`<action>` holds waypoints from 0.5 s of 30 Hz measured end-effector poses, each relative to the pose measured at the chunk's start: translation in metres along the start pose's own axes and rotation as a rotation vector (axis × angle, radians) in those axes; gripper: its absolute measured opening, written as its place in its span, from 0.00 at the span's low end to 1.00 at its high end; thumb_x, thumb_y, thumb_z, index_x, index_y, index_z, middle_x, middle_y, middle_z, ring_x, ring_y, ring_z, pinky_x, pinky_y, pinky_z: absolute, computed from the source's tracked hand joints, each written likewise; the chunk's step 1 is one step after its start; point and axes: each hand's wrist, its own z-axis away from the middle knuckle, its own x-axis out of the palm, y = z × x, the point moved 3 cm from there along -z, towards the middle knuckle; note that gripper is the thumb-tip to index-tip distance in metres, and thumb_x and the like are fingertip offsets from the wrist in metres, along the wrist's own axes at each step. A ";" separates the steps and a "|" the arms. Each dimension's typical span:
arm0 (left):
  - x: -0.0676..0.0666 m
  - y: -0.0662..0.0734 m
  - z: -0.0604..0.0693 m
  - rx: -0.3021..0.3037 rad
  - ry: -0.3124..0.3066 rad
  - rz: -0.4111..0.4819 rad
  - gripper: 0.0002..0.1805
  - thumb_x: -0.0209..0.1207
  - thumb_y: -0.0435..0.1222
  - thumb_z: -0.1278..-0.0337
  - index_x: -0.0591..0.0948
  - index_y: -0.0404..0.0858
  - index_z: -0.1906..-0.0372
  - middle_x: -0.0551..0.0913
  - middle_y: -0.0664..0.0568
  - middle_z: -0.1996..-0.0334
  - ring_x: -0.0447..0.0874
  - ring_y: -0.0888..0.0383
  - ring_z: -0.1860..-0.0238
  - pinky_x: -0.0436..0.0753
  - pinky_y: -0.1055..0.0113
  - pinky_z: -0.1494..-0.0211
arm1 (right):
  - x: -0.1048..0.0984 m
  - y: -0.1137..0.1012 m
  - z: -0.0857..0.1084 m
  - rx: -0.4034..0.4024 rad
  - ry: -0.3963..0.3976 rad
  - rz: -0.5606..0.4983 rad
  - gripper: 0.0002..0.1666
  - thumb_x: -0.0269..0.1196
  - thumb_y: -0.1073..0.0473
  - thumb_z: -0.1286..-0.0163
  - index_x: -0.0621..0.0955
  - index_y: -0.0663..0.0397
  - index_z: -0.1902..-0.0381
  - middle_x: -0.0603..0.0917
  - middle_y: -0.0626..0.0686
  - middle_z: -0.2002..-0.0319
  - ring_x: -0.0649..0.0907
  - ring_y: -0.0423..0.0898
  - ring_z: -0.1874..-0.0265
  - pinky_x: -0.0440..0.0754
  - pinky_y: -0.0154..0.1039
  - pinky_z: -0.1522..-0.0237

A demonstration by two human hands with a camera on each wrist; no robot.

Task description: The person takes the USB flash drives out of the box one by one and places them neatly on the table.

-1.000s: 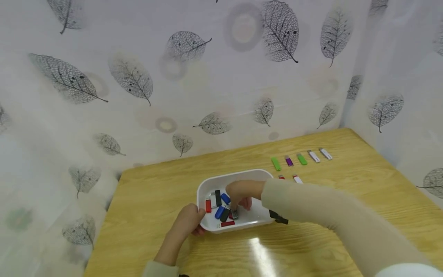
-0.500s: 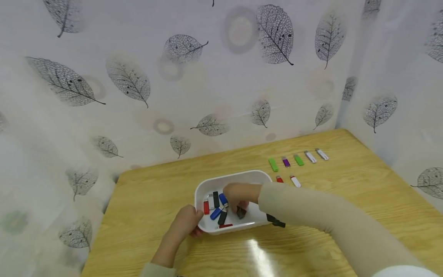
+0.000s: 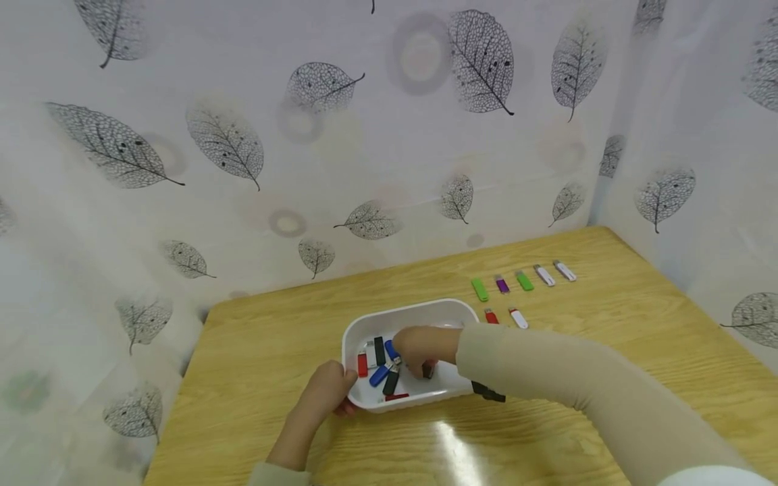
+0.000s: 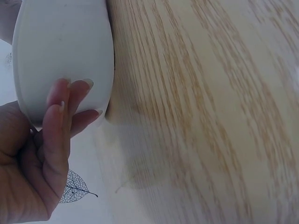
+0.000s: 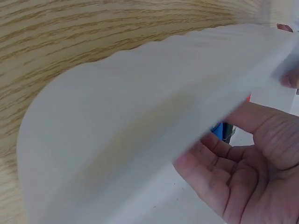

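Observation:
A white plastic basin [image 3: 446,310] stands on the wooden table with several USB sticks in it: red [image 3: 362,364], black [image 3: 379,350] and blue [image 3: 380,375] ones show. My left hand [image 3: 325,391] grips its near left corner; in the left wrist view its fingers [image 4: 57,135] lie against the outer wall. My right hand [image 3: 418,345] reaches down inside the basin, thumb and fingers pinching a dark USB stick [image 3: 428,370], mostly covered. In the right wrist view, the basin wall [image 5: 107,116] hides the fingertips of that hand [image 5: 247,168].
Behind and right of the basin, USB sticks lie in rows: green [image 3: 480,289], purple [image 3: 502,284] and white [image 3: 565,271] ones at the back, a red [image 3: 491,316] and a red-and-white one [image 3: 519,318] nearer. A leaf-print curtain [image 3: 261,135] hangs behind the table [image 3: 267,317].
My right hand has shifted a little right inside the basin, and the dark USB stick has come away from the pile with it. The left hand keeps its grip on the corner.

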 end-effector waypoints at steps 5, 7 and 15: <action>0.000 -0.001 0.001 0.006 0.006 0.010 0.13 0.47 0.33 0.42 0.75 0.29 0.77 0.77 0.49 0.92 0.77 0.60 0.90 0.79 0.67 0.85 | 0.000 -0.005 0.007 -0.077 0.076 0.081 0.14 0.66 0.72 0.51 0.73 0.51 0.73 0.75 0.47 0.72 0.75 0.42 0.76 0.77 0.30 0.79; -0.001 -0.001 0.001 0.009 0.004 0.008 0.13 0.47 0.33 0.41 0.75 0.29 0.76 0.78 0.49 0.91 0.78 0.60 0.90 0.79 0.67 0.85 | 0.000 -0.006 0.010 -0.099 0.098 0.095 0.13 0.64 0.73 0.49 0.73 0.51 0.73 0.75 0.48 0.70 0.74 0.42 0.73 0.76 0.31 0.77; -0.001 0.000 0.002 0.005 0.004 0.002 0.13 0.48 0.33 0.41 0.76 0.29 0.77 0.77 0.50 0.91 0.77 0.60 0.89 0.79 0.68 0.85 | -0.002 0.000 0.017 -0.138 0.142 0.119 0.14 0.63 0.72 0.50 0.72 0.49 0.75 0.74 0.46 0.71 0.73 0.42 0.72 0.74 0.32 0.74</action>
